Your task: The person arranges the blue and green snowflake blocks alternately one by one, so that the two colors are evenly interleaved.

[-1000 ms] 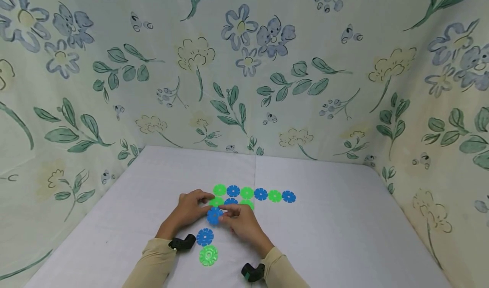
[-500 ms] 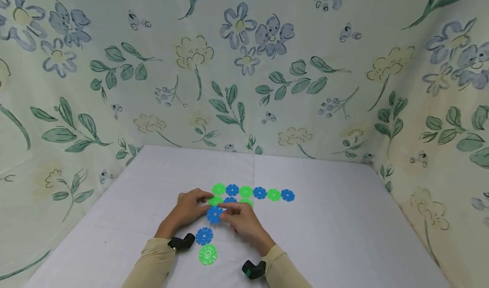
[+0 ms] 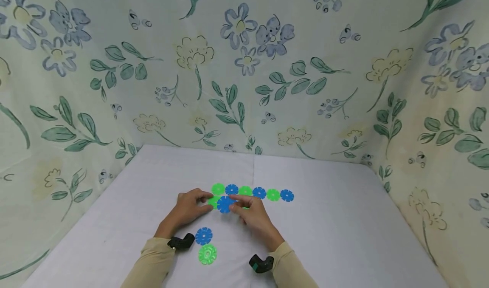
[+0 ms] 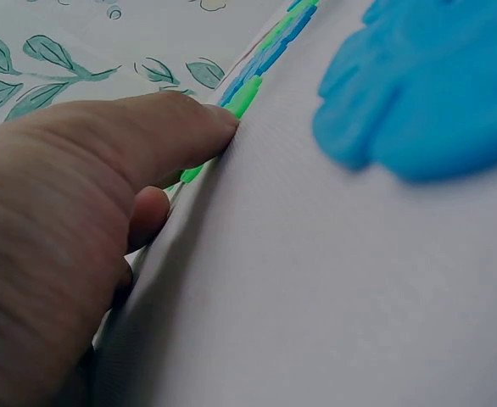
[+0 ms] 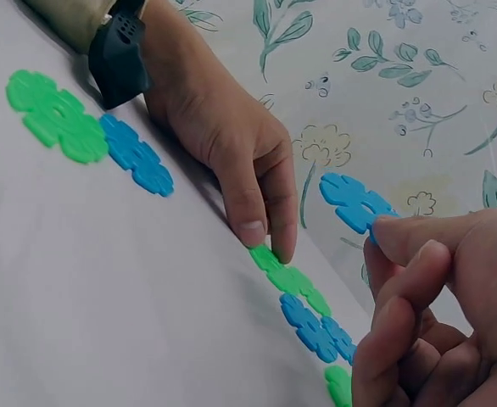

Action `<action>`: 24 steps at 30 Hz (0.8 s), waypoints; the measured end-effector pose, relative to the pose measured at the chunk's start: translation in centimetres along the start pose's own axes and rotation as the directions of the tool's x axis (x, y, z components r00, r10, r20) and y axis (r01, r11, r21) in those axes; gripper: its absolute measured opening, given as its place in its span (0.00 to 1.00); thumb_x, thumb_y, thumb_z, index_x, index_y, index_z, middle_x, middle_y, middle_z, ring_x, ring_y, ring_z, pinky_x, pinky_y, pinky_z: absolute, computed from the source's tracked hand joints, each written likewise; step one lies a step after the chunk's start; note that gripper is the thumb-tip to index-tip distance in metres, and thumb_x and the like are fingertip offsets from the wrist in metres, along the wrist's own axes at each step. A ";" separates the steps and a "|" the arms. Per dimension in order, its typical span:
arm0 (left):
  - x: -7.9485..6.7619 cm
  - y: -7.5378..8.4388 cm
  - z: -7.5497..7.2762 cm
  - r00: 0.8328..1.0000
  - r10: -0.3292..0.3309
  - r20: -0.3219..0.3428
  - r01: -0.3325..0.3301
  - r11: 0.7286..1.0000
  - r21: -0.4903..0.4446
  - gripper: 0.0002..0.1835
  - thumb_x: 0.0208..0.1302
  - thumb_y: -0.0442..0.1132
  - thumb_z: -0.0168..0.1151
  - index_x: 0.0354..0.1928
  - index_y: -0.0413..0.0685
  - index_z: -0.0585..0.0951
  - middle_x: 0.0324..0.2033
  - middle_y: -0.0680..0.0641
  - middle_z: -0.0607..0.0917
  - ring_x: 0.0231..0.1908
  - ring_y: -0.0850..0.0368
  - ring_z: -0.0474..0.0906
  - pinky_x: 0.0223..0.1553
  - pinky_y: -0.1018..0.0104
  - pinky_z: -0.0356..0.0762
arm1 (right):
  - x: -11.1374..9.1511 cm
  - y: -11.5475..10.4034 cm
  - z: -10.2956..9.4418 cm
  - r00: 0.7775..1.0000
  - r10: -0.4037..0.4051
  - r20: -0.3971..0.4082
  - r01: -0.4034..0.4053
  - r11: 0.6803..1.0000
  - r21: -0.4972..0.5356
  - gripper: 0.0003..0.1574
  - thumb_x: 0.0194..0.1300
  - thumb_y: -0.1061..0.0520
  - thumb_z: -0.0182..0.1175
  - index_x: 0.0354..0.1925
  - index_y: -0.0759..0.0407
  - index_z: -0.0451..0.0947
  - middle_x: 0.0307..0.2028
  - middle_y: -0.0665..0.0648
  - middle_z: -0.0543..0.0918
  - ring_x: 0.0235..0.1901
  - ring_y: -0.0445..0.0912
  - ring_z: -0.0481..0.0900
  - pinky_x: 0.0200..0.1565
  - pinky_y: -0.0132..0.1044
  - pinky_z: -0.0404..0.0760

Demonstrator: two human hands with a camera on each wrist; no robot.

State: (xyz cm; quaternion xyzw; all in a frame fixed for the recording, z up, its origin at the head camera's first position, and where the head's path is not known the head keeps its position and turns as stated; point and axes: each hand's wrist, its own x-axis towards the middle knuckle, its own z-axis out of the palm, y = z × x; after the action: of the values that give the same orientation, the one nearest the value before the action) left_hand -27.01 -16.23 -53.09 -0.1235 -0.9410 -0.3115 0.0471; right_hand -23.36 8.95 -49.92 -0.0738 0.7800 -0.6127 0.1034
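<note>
My right hand [image 3: 254, 213] pinches a blue notched plastic disc [image 3: 226, 204] between thumb and fingers. The right wrist view shows this blue disc [image 5: 354, 203] raised off the cloth. My left hand [image 3: 191, 207] rests on the table, its thumb and forefinger at either side of a green notched disc [image 3: 213, 202], the left end of the nearer row. A blue disc [image 5: 308, 326] lies next to that green one in the right wrist view; in the head view the held disc and right hand mostly hide the rest of this row.
A farther row of alternating discs runs from a green disc [image 3: 218, 189] to a blue disc [image 3: 287, 195]. Closer to me, a blue disc [image 3: 204, 235] touches a green disc [image 3: 207, 254]. White cloth [image 3: 324, 228] covers the table; floral fabric [image 3: 244, 109] hangs behind.
My right hand has carried the blue disc to the right and farther from me, from the near side of the green disc to over the nearer row. The left hand has stayed put.
</note>
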 end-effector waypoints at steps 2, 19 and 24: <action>-0.1 0.1 0.0 1.000 -0.003 0.001 0.003 1.000 -0.002 0.19 0.57 0.52 0.74 0.51 0.64 0.86 0.33 0.65 0.80 0.37 0.65 0.73 0.47 0.59 0.57 | -0.1 -0.1 -0.4 1.000 -0.007 -0.022 0.007 1.000 -0.003 0.21 0.66 0.48 0.67 0.57 0.42 0.84 0.40 0.55 0.83 0.18 0.41 0.69 0.22 0.30 0.69; -0.1 0.1 -0.1 1.000 0.005 0.000 -0.005 1.000 -0.028 0.19 0.57 0.51 0.74 0.51 0.64 0.86 0.33 0.64 0.79 0.37 0.63 0.73 0.49 0.58 0.56 | -0.2 0.3 -3.5 0.964 0.004 -0.265 0.001 1.000 0.020 0.21 0.65 0.50 0.68 0.57 0.44 0.84 0.38 0.54 0.81 0.17 0.40 0.66 0.22 0.30 0.69; -0.2 0.0 0.0 1.000 0.004 0.002 -0.004 0.999 -0.032 0.19 0.57 0.51 0.74 0.51 0.65 0.86 0.33 0.64 0.79 0.37 0.64 0.73 0.49 0.57 0.57 | -0.2 0.2 -4.1 0.951 0.024 -0.308 -0.023 1.000 0.007 0.20 0.66 0.54 0.67 0.57 0.48 0.84 0.39 0.55 0.82 0.15 0.39 0.65 0.21 0.30 0.68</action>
State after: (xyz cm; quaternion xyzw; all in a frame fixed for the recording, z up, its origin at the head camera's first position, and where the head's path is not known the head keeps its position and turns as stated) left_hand -26.86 -16.29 -53.09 -0.1263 -0.9356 -0.3265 0.0447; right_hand -24.23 12.91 -49.15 0.0320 0.7865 -0.6167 -0.0122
